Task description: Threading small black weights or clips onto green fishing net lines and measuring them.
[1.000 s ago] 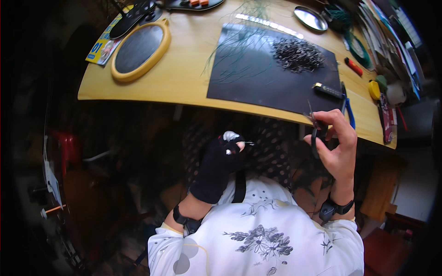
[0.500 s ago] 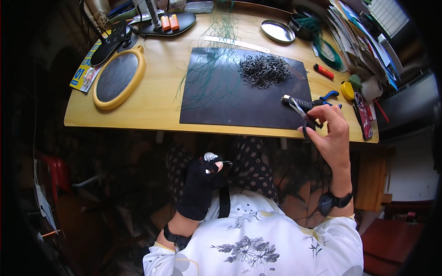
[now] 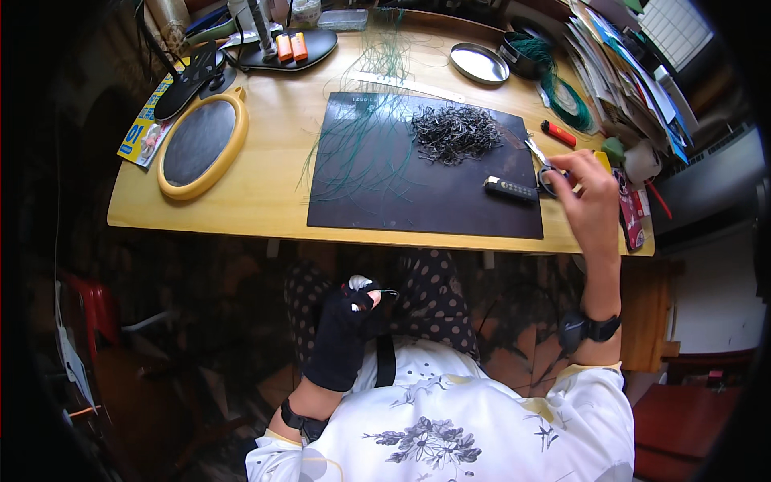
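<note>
My right hand (image 3: 590,189) is closed around the dark handles of small scissors (image 3: 536,150), blades pointing away, beside the right edge of a dark mat (image 3: 361,210). A short black lighter-shaped thing (image 3: 511,189) lies on the mat, left of that hand. In my lap, my left hand (image 3: 345,325) wears a black fingerless glove, with white wraps on its fingertips. Its thumb and fingers pinch a thin wire-like piece (image 3: 390,292), too small to name. On the mat are a heap of small dark bent metal pieces (image 3: 456,134) and loose green threads (image 3: 365,149).
A yellow-framed oval mirror-like panel (image 3: 201,145) and a lamp base (image 3: 309,50) with two orange lighters stand left. Behind the mat lie a pale ruler (image 3: 409,86) and a round tin lid (image 3: 479,63). At right are a green thread coil (image 3: 570,104), a red lighter (image 3: 558,133) and stacked papers (image 3: 614,68).
My right hand has moved right and a little away with the scissors, off the mat's corner; the blades have swung away from the black lighter-shaped thing. My left hand keeps its pinch.
</note>
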